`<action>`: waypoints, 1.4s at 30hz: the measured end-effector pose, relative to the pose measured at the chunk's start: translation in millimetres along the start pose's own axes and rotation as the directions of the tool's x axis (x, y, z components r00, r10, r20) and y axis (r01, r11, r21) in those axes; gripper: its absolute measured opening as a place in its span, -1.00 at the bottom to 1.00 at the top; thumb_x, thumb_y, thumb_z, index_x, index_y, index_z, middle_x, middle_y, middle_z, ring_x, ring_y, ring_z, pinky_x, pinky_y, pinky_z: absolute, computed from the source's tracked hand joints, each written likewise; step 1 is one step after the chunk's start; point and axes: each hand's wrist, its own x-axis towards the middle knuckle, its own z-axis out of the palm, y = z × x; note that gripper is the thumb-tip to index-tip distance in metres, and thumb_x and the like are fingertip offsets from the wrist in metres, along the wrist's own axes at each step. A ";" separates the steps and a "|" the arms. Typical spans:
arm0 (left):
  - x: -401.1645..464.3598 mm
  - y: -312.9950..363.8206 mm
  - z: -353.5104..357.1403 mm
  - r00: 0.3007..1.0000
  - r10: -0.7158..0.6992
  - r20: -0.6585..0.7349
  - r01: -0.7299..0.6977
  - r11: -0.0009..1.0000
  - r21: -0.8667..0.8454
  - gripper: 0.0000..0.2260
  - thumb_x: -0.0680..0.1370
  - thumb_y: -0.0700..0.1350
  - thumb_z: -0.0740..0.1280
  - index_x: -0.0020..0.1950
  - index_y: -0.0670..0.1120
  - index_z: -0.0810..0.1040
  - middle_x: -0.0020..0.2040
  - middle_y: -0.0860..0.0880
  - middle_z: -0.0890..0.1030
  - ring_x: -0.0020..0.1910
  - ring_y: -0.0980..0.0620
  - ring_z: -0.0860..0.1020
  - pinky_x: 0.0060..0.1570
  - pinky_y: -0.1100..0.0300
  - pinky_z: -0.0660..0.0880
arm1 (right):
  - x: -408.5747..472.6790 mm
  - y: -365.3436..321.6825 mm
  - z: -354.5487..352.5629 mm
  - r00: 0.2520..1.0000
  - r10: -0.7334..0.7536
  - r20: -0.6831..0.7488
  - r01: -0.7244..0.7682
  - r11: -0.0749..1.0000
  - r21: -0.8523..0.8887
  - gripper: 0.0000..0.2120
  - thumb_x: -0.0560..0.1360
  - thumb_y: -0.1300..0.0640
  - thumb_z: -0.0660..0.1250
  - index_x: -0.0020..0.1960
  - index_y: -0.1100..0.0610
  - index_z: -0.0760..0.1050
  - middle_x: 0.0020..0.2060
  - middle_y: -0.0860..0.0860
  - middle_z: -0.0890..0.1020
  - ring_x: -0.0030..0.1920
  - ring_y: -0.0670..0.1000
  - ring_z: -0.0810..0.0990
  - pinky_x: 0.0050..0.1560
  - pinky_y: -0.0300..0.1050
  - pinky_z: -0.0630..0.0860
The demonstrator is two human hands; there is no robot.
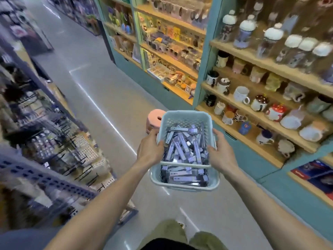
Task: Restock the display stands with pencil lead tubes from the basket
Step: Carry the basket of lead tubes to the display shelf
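Both arms reach forward, left hand (150, 149) and right hand (220, 150) gripping the basket (187, 118) sides (held over the aisle floor), long axis pointing away, lead tubes (184, 152) jumbled inside.

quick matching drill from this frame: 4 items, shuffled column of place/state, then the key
Items:
1. basket
2. pencil lead tubes
3. pink stool
4. mugs

Place or state:
A. on the wooden shelves at the right
B. piled loose inside the basket
C. standing on the floor, just beyond the basket
D. held by its side rims, left hand and right hand gripping

Pairs: 1-D, 2-B, 3-C, 4-A
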 end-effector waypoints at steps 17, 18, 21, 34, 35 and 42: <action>281.1 40.9 -36.3 0.836 -0.404 -0.373 0.333 0.912 -0.241 -0.66 0.62 -0.07 0.34 0.38 0.07 0.42 0.01 0.04 0.62 -0.16 0.03 0.66 -0.10 -0.01 0.66 | 379.9 -171.9 50.8 0.821 -0.323 0.472 0.370 0.929 -0.009 -0.57 0.62 0.21 0.25 0.47 0.06 0.33 0.05 -0.05 0.54 0.05 0.06 0.55 -0.03 -0.08 0.37; 291.5 37.5 -41.5 0.810 -0.431 -0.397 0.351 0.900 -0.259 -0.68 0.63 -0.12 0.33 0.38 0.03 0.43 0.02 0.05 0.62 -0.18 0.08 0.64 -0.16 0.08 0.64 | 392.0 -186.6 58.3 0.794 -0.333 0.508 0.386 0.922 0.001 -0.62 0.62 0.22 0.25 0.42 0.05 0.38 0.02 -0.05 0.55 0.01 0.04 0.55 -0.03 -0.08 0.38; 317.8 27.5 -61.7 0.734 -0.507 -0.453 0.414 0.862 -0.293 -0.69 0.64 -0.16 0.33 0.38 -0.01 0.43 0.06 0.04 0.60 -0.21 0.15 0.59 -0.31 0.28 0.52 | 425.4 -222.1 87.9 0.724 -0.338 0.601 0.407 0.913 0.023 -0.73 0.60 0.22 0.26 0.27 0.00 0.45 -0.02 -0.01 0.63 -0.08 0.02 0.61 -0.05 -0.05 0.46; 437.3 -113.1 -167.3 0.554 -0.653 -0.516 0.565 0.751 -0.343 -0.72 0.62 -0.08 0.35 0.33 0.04 0.48 -0.01 -0.02 0.65 -0.10 -0.07 0.61 -0.16 0.10 0.48 | 520.7 -356.7 294.7 0.549 -0.286 0.785 0.455 0.891 0.006 -0.74 0.63 0.20 0.26 0.30 0.07 0.39 -0.12 -0.01 0.64 -0.27 -0.10 0.63 -0.43 -0.28 0.44; 450.5 -127.4 -179.5 0.557 -0.650 -0.517 0.570 0.752 -0.331 -0.72 0.62 -0.07 0.35 0.33 0.04 0.47 0.02 -0.03 0.66 -0.08 -0.09 0.62 -0.14 0.07 0.51 | 526.2 -367.5 311.7 0.552 -0.279 0.786 0.453 0.891 -0.002 -0.75 0.63 0.19 0.27 0.30 0.07 0.39 -0.13 -0.01 0.63 -0.27 -0.09 0.63 -0.40 -0.23 0.45; 507.8 -197.5 -250.3 0.588 -0.625 -0.514 0.581 0.768 -0.269 -0.69 0.66 -0.07 0.30 0.40 0.02 0.42 0.17 -0.01 0.65 -0.10 -0.02 0.63 -0.11 0.02 0.59 | 548.9 -442.2 396.9 0.498 -0.256 0.829 0.514 0.857 -0.044 -0.81 0.64 0.15 0.24 0.23 0.09 0.32 -0.18 0.02 0.61 -0.26 -0.04 0.63 -0.37 -0.15 0.53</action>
